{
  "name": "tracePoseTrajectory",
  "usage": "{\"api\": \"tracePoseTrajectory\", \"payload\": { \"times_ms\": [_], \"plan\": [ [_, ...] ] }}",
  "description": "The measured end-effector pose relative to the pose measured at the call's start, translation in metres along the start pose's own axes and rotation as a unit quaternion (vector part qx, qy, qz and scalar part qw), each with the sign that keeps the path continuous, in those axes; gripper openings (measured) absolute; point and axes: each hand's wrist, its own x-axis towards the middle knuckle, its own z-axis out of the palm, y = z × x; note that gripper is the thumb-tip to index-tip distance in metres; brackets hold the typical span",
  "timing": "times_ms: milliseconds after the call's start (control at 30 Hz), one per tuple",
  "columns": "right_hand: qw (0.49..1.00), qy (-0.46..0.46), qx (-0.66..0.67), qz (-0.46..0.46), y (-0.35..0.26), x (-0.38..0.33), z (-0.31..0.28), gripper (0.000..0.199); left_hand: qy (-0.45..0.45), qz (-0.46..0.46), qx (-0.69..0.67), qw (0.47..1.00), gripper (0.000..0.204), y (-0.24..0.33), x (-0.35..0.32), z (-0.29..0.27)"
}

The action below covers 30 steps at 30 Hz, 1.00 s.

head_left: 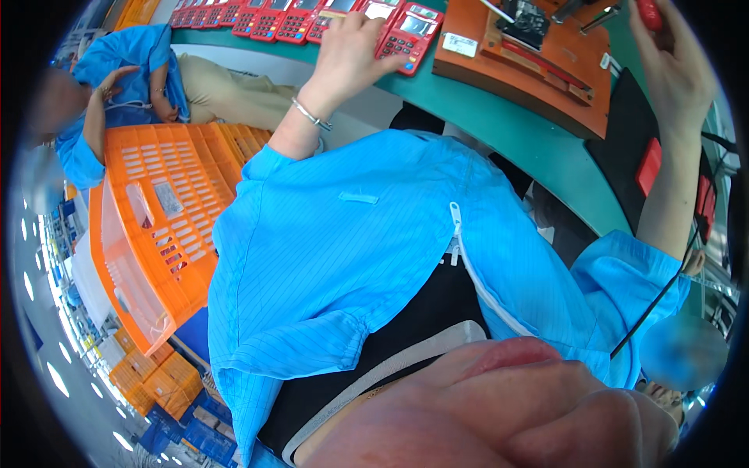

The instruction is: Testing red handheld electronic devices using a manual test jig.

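A row of red handheld card payment terminals (294, 23) lies along the far edge of the green table. My left hand (351, 58) rests over the terminals at the right end of the row, fingers forward and thumb spread. Its thumb touches the rightmost terminal (411, 35), which has a small screen and a keypad. At the upper right, my right hand (677, 70) is raised with its fingers around a red rounded object (649, 14), cut off by the picture's edge. Between my hands stands an orange-brown block fixture (530, 86) bearing a black part (524, 27).
Thin metal-shafted tools (601, 19) reach over the fixture. A black mat (624, 132) and a red flat piece (647, 166) are by my right forearm. Orange crates (168, 203) stand at my left, near a seated person in blue (129, 62). A black cable (659, 296) hangs at the right.
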Motion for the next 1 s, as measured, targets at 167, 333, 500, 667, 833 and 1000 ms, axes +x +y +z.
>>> {"api": "tracePoseTrajectory", "payload": {
  "times_ms": [167,333,500,667,833,1000],
  "plan": [
    [0.942,0.023,0.302,0.143,0.012,-0.043,0.019,0.059,-0.082,0.043,0.070,0.993,0.071,0.005,0.034,0.015],
    [0.823,0.061,0.452,0.338,0.011,-0.103,0.013,0.038,-0.226,0.094,0.118,0.963,0.070,0.013,0.061,0.016],
    [0.833,0.043,0.457,0.309,0.005,-0.102,0.021,0.028,-0.309,0.062,0.120,0.941,0.071,0.018,0.081,0.013],
    [0.859,0.020,0.437,0.268,0.007,-0.081,0.031,0.029,-0.284,0.021,0.025,0.958,0.071,0.009,0.087,0.022],
    [0.847,0.034,0.457,0.269,0.004,-0.066,0.037,0.036,-0.204,-0.038,-0.110,0.972,0.071,0.001,0.087,0.021],
    [0.891,0.055,0.392,0.220,-0.007,-0.035,0.035,0.046,-0.130,-0.076,-0.238,0.959,0.070,0.008,0.087,0.001]
  ]
}}
